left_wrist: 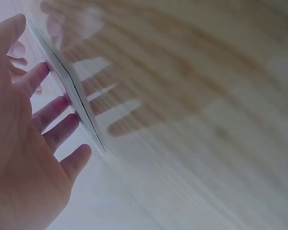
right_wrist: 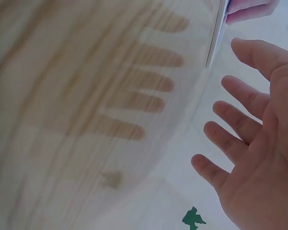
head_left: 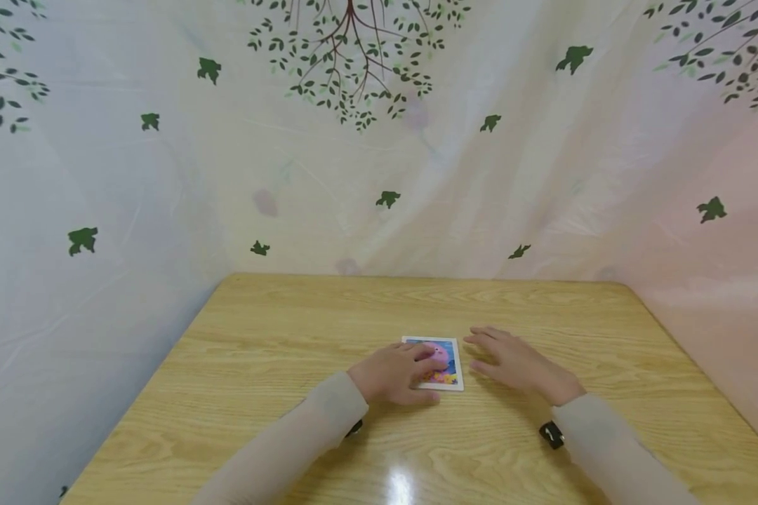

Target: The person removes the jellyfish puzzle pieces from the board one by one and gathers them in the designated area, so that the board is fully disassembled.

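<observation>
A thin, flat, square picture board (head_left: pixel 453 363) with a white border lies on the wooden table (head_left: pixel 278 315); a pink figure on blue, with yellow at the bottom, is printed on it. My left hand (head_left: pixel 396 374) rests its fingertips on the top face and covers the left part of the picture. In the left wrist view, extended fingers (left_wrist: pixel 53 112) touch the board (left_wrist: pixel 69 81), whose edge shows a dark seam. Just right of the board, my right hand (head_left: pixel 518 361) hovers with fingers spread and nothing in them. The right wrist view shows its fingers (right_wrist: pixel 237 120) apart from the board's edge (right_wrist: pixel 217 36).
Behind the table hangs a pale curtain (head_left: pixel 328 168) printed with branches and green birds, which also runs along both sides. Black straps with small devices (head_left: pixel 552 435) sit at the wrists. The glossy tabletop mirrors the hands and a bright light spot near the front.
</observation>
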`<control>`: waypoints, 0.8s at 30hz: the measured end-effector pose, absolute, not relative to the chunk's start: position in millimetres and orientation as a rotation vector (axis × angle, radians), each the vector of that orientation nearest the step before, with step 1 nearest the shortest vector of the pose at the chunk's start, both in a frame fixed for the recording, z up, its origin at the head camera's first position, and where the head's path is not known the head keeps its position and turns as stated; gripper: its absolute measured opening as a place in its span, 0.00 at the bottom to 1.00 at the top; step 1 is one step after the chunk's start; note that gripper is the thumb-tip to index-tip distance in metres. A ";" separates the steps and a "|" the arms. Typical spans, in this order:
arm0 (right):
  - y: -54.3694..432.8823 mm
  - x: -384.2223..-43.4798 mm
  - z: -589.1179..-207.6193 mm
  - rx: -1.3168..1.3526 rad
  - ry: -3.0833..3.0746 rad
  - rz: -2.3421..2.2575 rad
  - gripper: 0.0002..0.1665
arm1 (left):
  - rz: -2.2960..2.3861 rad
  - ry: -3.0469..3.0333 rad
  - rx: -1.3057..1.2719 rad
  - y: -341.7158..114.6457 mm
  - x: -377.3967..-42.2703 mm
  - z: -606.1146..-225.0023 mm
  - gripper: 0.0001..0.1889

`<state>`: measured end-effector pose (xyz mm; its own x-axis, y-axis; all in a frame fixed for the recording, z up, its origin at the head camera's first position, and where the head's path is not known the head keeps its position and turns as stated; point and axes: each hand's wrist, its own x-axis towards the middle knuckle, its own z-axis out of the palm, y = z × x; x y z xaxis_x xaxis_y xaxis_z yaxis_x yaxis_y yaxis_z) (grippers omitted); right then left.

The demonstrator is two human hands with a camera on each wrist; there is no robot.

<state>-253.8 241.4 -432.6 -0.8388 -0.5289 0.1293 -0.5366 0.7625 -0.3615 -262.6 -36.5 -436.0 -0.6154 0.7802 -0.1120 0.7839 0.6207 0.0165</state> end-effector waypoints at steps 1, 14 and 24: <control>238.9 -255.4 -432.3 0.892 -2.927 0.651 0.28 | -0.047 2.728 1.320 -36.8 -262.7 -435.9 0.37; 214.8 -279.3 -436.3 0.831 -2.994 0.941 0.19 | -0.038 2.666 1.314 -39.5 -267.4 -434.6 0.40; 206.7 -291.7 -435.8 0.774 -3.094 0.849 0.18 | -0.053 2.655 1.335 -41.0 -266.9 -433.9 0.41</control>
